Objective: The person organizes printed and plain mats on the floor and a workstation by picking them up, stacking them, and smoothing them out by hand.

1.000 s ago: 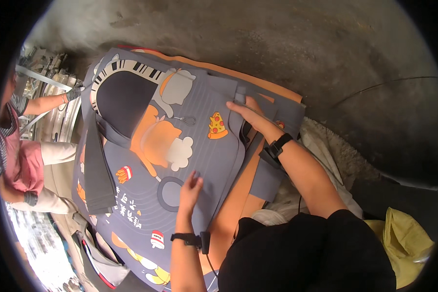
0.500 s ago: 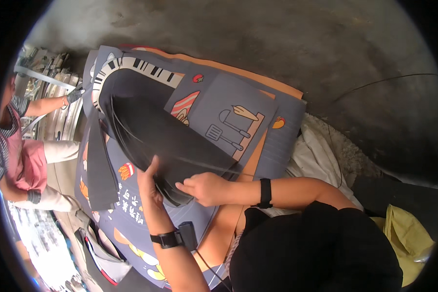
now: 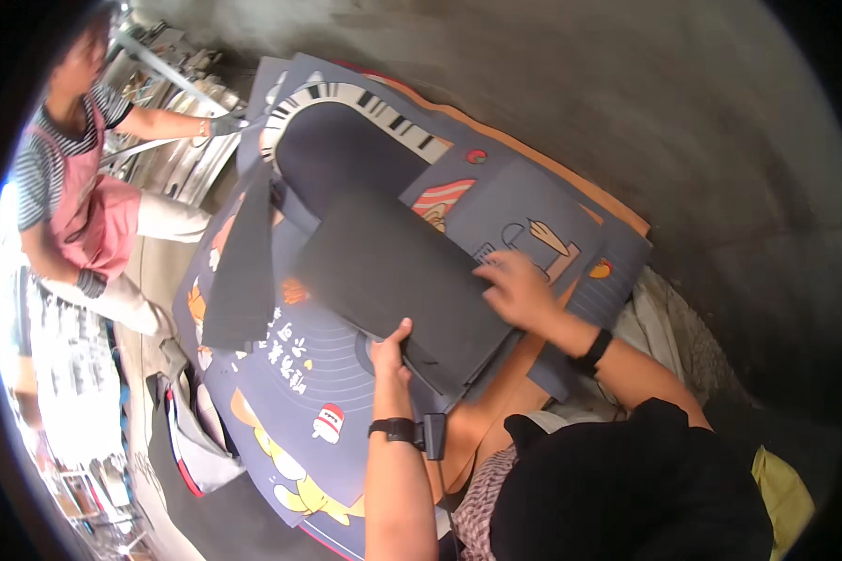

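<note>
A stack of dark grey, flexible sheets (image 3: 393,271) lies over a pile of printed grey mats (image 3: 337,477). My left hand (image 3: 392,363) grips the near edge of these sheets, thumb on top and fingers hidden beneath. Over their right side is my right hand (image 3: 519,292), its fingers apart and slightly bent, with nothing visible in them. Several layers show at the lower right corner of the sheets. A long dark strip (image 3: 241,271) lies on the mats to the left. The top mats carry a piano-key border (image 3: 374,98) and cartoon food and kitchen tools.
At the left, a person in a pink apron (image 3: 89,220) has a gloved hand (image 3: 226,123) at the mats' far left corner. A grey wall (image 3: 720,140) rises behind the pile. White sacking (image 3: 660,327) lies at right, yellow cloth (image 3: 781,500) at lower right.
The dark sheets, bent up in a curve before, now lie flatter and nearer. My right hand has moved up and right, its fingers opening. The view has shifted left.
</note>
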Demonstrator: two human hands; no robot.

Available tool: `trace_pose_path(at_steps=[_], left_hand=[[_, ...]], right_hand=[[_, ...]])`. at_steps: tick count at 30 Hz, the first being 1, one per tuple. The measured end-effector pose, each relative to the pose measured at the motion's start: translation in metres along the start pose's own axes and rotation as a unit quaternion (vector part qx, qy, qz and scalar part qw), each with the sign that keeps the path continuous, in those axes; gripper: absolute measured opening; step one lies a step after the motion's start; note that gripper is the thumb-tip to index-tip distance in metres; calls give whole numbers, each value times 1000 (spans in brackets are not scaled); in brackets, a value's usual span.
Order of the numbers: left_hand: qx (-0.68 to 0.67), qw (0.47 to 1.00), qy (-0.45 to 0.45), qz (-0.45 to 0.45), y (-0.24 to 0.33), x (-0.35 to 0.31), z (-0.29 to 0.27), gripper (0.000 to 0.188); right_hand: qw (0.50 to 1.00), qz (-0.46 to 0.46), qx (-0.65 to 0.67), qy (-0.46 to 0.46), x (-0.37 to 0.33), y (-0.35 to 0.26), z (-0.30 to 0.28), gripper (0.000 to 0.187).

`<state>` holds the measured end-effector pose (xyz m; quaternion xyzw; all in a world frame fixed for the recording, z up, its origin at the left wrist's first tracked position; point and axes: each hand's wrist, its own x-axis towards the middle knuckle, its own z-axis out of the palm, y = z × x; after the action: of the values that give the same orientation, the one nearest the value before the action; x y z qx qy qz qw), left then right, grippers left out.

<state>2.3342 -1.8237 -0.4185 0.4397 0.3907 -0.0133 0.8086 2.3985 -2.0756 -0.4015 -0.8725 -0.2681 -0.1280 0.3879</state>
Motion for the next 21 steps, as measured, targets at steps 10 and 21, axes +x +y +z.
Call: trace_pose_path(at_steps=[10,21], left_hand=[[-9,999,29,12,2,-18,6,55],[68,995,56,38,-4,-10,6,76]], right_hand=[[890,401,-134,-168,-30,179,-71,80],[885,462,58,9,-6,154,-86,67]])
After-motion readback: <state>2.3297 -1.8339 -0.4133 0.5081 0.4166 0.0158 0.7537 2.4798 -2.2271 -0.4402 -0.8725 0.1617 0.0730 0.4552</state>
